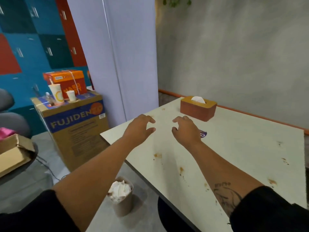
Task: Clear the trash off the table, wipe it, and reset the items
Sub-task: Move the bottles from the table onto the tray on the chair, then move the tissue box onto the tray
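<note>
**Both hands empty above a stained table**

Two black sleeves (33, 215) enter from the lower corners, and bare forearms reach forward from them. The right forearm carries a dark tattoo (224, 196). The left hand (138, 129) and right hand (185, 129) hang side by side over the table (234, 153), palms down. Their fingers are loosely curled and released, grasping nothing, and the thumbs face each other across a gap.

The tabletop is pale and speckled with brown stains (158, 155), from 6 o'clock of the hands out toward 4 o'clock. A blue sticker (203, 133) lies at 3 o'clock of the right hand, partly hidden by it. A brown tissue box (198, 108) stands at 1 o'clock near the far edge, with a white tissue poking up.

On the floor at 7 o'clock, beside the table's left edge, a brown bin (122, 206) holds crumpled white paper. At 10 o'clock a large cardboard box (73, 131) bears two paper cups (56, 93) and an orange box (66, 81).

Farther back are a pale partition (125, 56) at 12 o'clock, a grey wall (234, 47) at 2 o'clock and blue and red lockers (33, 39) at 10 o'clock.
</note>
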